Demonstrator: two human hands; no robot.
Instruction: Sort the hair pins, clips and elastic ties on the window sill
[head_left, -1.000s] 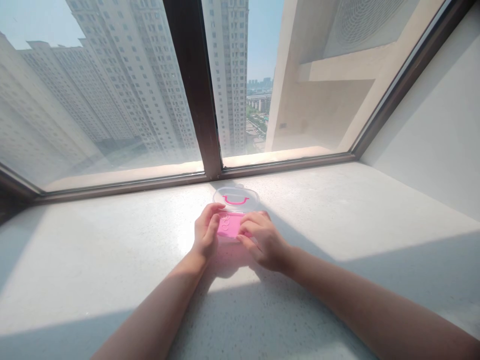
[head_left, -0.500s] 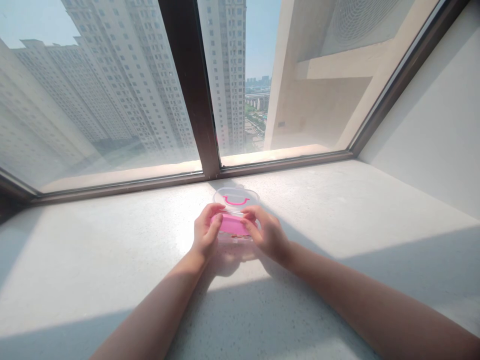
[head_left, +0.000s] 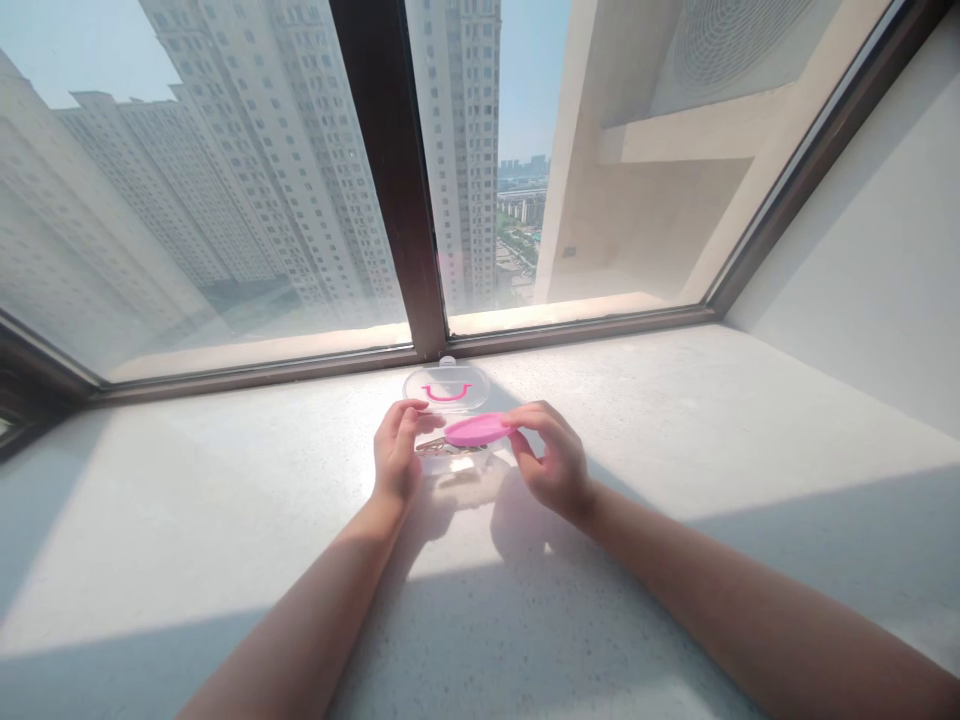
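Note:
My right hand (head_left: 553,455) pinches the right end of a shallow pink oval tray (head_left: 477,430) between thumb and fingers. The tray is held tilted above a clear plastic box (head_left: 457,464) on the white ledge. Small brownish items (head_left: 442,447) show inside the box, too small to name. Its clear lid (head_left: 454,376), with a pink handle (head_left: 447,396), lies folded back towards the window. By the box's left end is my left hand (head_left: 400,450), fingers stretched out and apart from the tray. Whether its palm touches the box is hidden.
The white speckled ledge (head_left: 262,520) runs up to a dark window frame (head_left: 427,345) close behind the lid. A white wall (head_left: 862,250) stands at the right. Sunlight and shadow bands cross the ledge.
The pink tray has come up out of the box and moved right in my right hand. My left hand has let go of it. The box and lid have shifted slightly left.

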